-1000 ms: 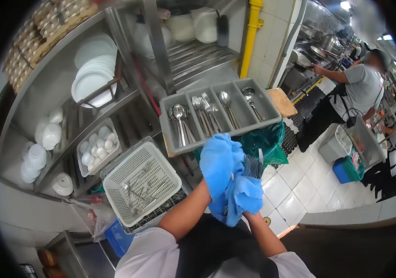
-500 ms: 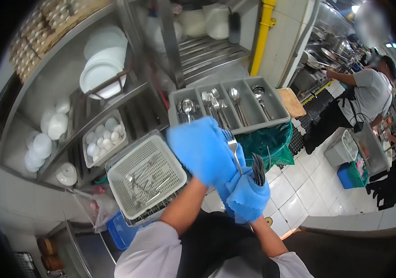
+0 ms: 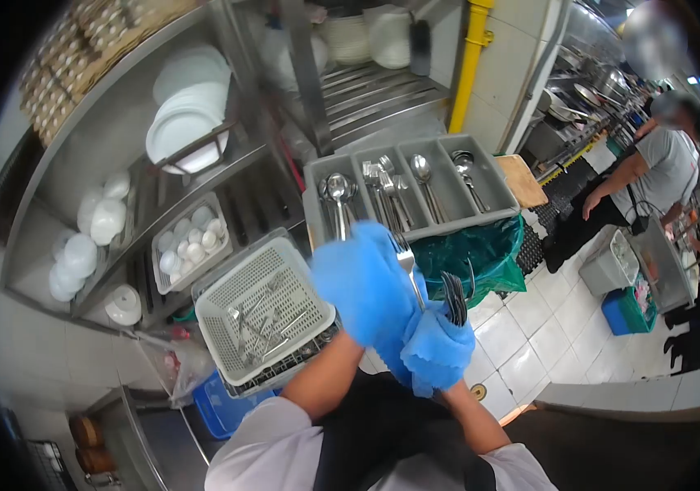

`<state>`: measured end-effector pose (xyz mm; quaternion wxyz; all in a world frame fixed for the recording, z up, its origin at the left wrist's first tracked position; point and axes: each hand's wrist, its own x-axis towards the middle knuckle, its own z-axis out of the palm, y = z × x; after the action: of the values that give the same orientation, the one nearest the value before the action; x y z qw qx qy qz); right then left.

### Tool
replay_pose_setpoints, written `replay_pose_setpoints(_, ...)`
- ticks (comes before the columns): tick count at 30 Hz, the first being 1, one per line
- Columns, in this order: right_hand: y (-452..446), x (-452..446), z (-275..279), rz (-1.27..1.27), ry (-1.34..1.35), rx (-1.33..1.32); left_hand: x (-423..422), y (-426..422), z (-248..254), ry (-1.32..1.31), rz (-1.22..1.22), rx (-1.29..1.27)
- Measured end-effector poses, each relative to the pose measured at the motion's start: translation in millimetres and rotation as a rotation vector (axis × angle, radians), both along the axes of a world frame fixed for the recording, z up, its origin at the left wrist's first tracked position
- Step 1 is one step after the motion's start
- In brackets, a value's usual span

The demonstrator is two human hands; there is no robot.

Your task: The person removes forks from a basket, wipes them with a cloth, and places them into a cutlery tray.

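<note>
Blue material covers both my hands; whether it is gloves or cloth I cannot tell. My right hand (image 3: 438,348) grips a bundle of forks (image 3: 454,299) standing upright. A single fork (image 3: 406,260), tines up, stands between my hands, its handle running down to the right hand's grip. My left hand (image 3: 362,286) is smeared by motion close beside this fork, its fingers hidden. Just beyond my hands is a grey cutlery tray (image 3: 440,221) with spoons (image 3: 338,190), forks (image 3: 386,188) and more spoons in separate compartments.
A pale perforated basket (image 3: 227,319) with loose cutlery stands at left. Behind it are a small bin of white cups (image 3: 194,245) and shelves with white plates (image 3: 182,135). A green bag (image 3: 473,254) hangs below the tray. At right a co-worker (image 3: 661,164) stands on tiled floor.
My left hand has shifted slightly right, towards the single fork. That fork and my right hand stay nearly in place. The co-worker's arm has lowered.
</note>
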<state>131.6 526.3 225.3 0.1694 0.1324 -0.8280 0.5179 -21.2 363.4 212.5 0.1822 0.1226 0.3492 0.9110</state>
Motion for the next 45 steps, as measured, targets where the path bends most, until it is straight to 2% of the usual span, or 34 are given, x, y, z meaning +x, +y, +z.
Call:
replay_pose_setpoints(2,2,-6,-8,-0.032,0.01,0.054,29,32,6,0.185,0.069,-0.483)
replay_pose_setpoints(4,-1,-4,-1,-0.011,-0.036,-0.039,44,39,20,0.262,0.121,-0.717)
replay_pose_setpoints(6,-10,0,11,0.048,-0.046,-0.253,50,38,46,0.019,0.177,-0.092)
replay_pose_setpoints(7,-10,-3,12,0.066,-0.027,-0.315,69,43,123,-0.325,0.133,0.058)
replay_pose_setpoints(8,-11,-5,13,0.084,-0.008,-0.378,67,50,102,-0.313,0.129,0.056)
replay_pose_setpoints(9,-8,-13,13,-0.017,-0.039,-0.468,65,63,61,-0.101,0.236,-0.141)
replay_pose_setpoints(11,3,-16,6,-0.133,-0.074,-0.561,61,69,39,0.111,0.328,-0.335)
replay_pose_setpoints(13,17,-17,-9,-0.055,-0.107,-0.405,47,56,46,0.537,0.431,-0.687)
replay_pose_setpoints(15,9,-16,-27,-0.013,-0.17,-0.425,42,47,47,0.746,0.484,-0.857)
replay_pose_setpoints(17,10,-7,-31,0.029,-0.224,-0.446,36,41,47,0.738,0.387,-1.03)
replay_pose_setpoints(18,19,-4,-24,-0.033,-0.079,-0.2,27,44,49,0.747,0.337,-1.104)
replay_pose_setpoints(20,26,-8,-22,-0.129,0.063,0.035,12,52,52,0.769,0.205,-1.266)
replay_pose_setpoints(21,24,-5,-31,-0.018,-0.152,-0.427,19,55,48,0.761,0.148,-1.312)
replay_pose_setpoints(22,22,1,-37,0.044,-0.262,-0.658,26,58,44,0.756,0.09,-1.358)
replay_pose_setpoints(23,20,7,-42,0.08,-0.367,-0.898,38,68,54,0.982,0.201,-1.777)
replay_pose_setpoints(24,21,10,-43,0.034,-0.31,-0.717,49,76,69,1.21,0.336,-2.187)
replay_pose_setpoints(25,23,10,-38,0.011,-0.277,-0.624,46,69,90,1.086,0.166,-1.912)
replay_pose_setpoints(26,25,10,-31,-0.015,-0.244,-0.531,49,64,94,1.032,0.112,-1.755)
replay_pose_setpoints(27,28,9,-18,-0.043,-0.264,-0.353,50,62,93,0.998,0.1,-1.603)
replay_pose_setpoints(29,30,13,-14,-0.07,-0.295,-0.18,55,58,88,0.963,0.111,-1.396)
replay_pose_setpoints(32,27,14,-13,-0.004,-0.214,-0.284,60,55,83,0.947,0.17,-1.208)
replay_pose_setpoints(33,22,12,7,0.128,-0.275,-0.621,62,55,84,0.95,0.194,-1.167)
replay_pose_setpoints(35,21,11,12,0.263,-0.329,-0.957,62,54,85,0.978,0.238,-1.101)
replay_pose_setpoints(38,27,11,-9,0.303,-0.392,-0.947,63,58,89,1.06,0.349,-1.072)
replay_pose_setpoints(39,29,9,-8,0.265,-0.319,-0.741,63,60,91,1.076,0.422,-1.086)
replay_pose_setpoints(40,31,6,-7,0.225,-0.238,-0.533,66,62,95,0.928,0.582,-1.133)
replay_pose_setpoints(41,29,6,-15,0.224,-0.235,-0.533,69,65,102,0.766,0.725,-1.157)
replay_pose_setpoints(44,14,8,-30,0.062,-0.29,-0.666,58,55,85,-0.428,0.285,-0.105)
replay_pose_setpoints(45,7,5,-14,-0.025,-0.21,-0.522,56,56,78,-0.429,0.28,-0.102)
